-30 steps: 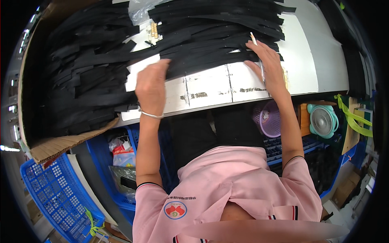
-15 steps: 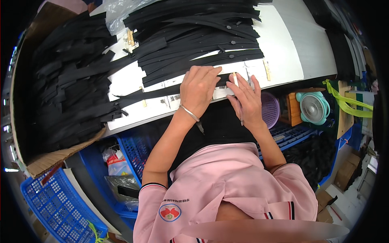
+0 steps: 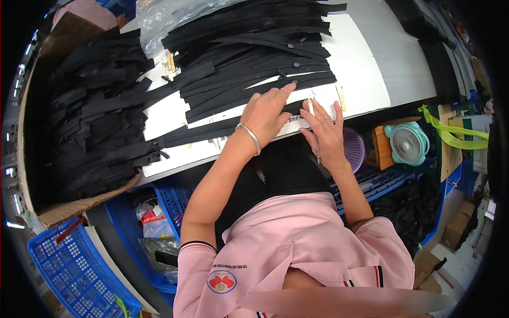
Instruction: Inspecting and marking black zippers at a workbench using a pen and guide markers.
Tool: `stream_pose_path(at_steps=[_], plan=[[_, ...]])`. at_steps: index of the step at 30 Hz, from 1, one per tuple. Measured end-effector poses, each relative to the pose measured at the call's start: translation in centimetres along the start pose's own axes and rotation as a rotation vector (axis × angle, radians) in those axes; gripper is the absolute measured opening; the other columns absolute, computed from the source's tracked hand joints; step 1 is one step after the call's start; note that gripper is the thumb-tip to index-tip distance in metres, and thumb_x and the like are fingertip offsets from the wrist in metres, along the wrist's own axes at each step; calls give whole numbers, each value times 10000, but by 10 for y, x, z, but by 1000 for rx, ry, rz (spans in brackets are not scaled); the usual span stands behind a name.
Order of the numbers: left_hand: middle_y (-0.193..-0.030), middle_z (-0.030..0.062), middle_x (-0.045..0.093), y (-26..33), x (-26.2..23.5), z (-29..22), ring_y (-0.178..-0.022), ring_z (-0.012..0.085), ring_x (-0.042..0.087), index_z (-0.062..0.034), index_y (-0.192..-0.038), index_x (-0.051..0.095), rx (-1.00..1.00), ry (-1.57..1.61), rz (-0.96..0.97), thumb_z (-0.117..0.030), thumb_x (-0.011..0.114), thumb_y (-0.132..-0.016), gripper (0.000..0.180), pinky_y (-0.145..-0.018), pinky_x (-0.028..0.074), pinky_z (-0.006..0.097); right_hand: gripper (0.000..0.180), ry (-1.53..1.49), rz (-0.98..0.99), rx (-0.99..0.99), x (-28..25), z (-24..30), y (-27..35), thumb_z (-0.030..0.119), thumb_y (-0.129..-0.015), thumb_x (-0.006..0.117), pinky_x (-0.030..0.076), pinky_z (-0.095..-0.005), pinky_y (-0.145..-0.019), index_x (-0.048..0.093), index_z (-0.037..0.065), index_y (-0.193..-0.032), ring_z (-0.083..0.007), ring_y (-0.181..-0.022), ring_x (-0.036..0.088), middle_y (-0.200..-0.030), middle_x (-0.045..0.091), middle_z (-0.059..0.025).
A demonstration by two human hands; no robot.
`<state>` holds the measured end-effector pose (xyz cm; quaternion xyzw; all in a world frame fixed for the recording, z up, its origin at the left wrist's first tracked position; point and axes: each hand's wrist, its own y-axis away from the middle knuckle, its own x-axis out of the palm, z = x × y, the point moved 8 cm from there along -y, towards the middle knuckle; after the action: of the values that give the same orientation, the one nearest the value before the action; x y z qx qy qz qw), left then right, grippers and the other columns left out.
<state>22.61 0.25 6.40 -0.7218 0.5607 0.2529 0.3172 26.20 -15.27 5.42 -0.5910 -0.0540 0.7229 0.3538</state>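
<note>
Many long black fabric strips (image 3: pixel 249 58) lie side by side across a white board (image 3: pixel 366 63) on the table. The nearest strip (image 3: pixel 204 131) runs along the front of the board, under my left hand (image 3: pixel 266 112). That hand is stretched out, its fingertips at the front edge of the row, near a small dark round piece. A metal bangle (image 3: pixel 249 139) circles the wrist. My right hand (image 3: pixel 324 130) rests at the board's front edge, right of my left, with a slim white pen-like stick (image 3: pixel 311 108) between its fingers. Their grip on it is partly hidden.
A cardboard box (image 3: pixel 32 106) heaped with black strips stands at the left. Clear plastic film (image 3: pixel 169 24) lies at the back. Below the table are blue crates (image 3: pixel 74 265), a purple basket (image 3: pixel 353 150) and a turquoise fan (image 3: pixel 408 142).
My left hand's fingertips have moved farther out, from the near strip to the row's front edge. My right hand keeps the white stick and has hardly moved. The view has shifted slightly.
</note>
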Motion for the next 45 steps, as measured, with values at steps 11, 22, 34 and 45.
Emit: stream_pose_path(at_steps=[11, 22, 34, 45], plan=[[-1006, 104, 689, 34, -42, 22, -907, 307, 640, -80, -1302, 662, -140, -167, -116, -228, 807, -841, 506, -844, 498, 400, 489, 161, -15, 74, -13, -40, 6, 189, -887, 766, 189, -586, -1231, 616, 108, -1345, -257, -1355, 567, -1364, 672, -74], [-1556, 83, 498, 121, -21, 24, -1482, 262, 405, -70, -1486, 522, -223, -384, -263, -288, 718, -937, 622, -1217, 131, 605, 364, 98, -28, 93, -15, -61, 12, 152, -973, 673, 192, -525, -1250, 636, 92, -1330, -273, -1381, 540, -1381, 670, -68], [-1653, 202, 322, 177, -70, 77, -1558, 353, 250, -20, -1576, 369, -474, -448, -439, -378, 685, -959, 780, -1234, 104, 563, 364, 79, -29, 73, -12, -63, 13, 135, -981, 667, 209, -526, -1239, 623, 92, -1339, -278, -1387, 535, -1400, 659, -72], [-1607, 173, 416, 163, -74, 56, -1526, 329, 333, -35, -1551, 423, -303, -358, -405, -348, 716, -934, 751, -1246, 103, 589, 341, 87, -25, 63, -11, -63, 14, 160, -998, 650, 210, -520, -1242, 623, 87, -1330, -293, -1393, 522, -1407, 652, -83]])
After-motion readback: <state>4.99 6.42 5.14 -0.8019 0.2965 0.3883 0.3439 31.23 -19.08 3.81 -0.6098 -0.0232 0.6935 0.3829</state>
